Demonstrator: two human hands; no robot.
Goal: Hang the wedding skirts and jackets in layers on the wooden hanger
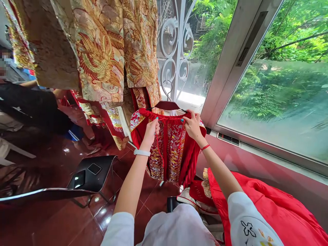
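An embroidered red skirt [173, 150] with gold and silver patterns hangs in front of me from a dark hanger [167, 105]. My left hand [151, 131] is closed on the skirt's waistband, left of the middle, and a thin red cord [159, 150] dangles below it. At the right part of the waistband, my right hand [192, 125] pinches the red fabric between thumb and fingers. The hanger's hook rises in front of a white window grille [176, 54].
Gold embroidered garments [99, 58] hang at the upper left. A black chair [102, 171] with a phone [94, 168] stands left. Red cloth [266, 205] lies at the lower right, below the window sill and another phone [228, 139]. A person in dark clothes [30, 106] is at the far left.
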